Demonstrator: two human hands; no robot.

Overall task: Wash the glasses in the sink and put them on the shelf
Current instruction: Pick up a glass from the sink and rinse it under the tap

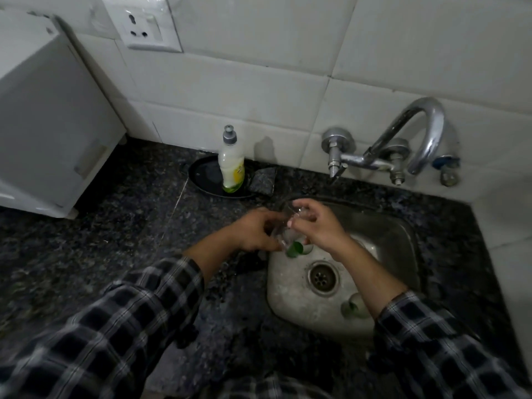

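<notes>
Both hands hold one clear glass point(288, 226) over the back left corner of the steel sink point(400, 234). My left hand point(256, 231) grips its lower part from the left. My right hand point(316, 226) curls round its rim from the right, fingers over the top. A green scrub pad point(294, 249) shows just below the glass. A second clear glass point(354, 308) lies in the sink near the front, partly hidden by my right forearm.
A curved tap point(423, 133) hangs over the sink's back right. A dish-soap bottle point(231, 162) stands in a black tray point(201, 175) on the dark granite counter point(115, 240). A white appliance point(49, 119) stands at the far left. The drain point(322, 277) sits mid-sink.
</notes>
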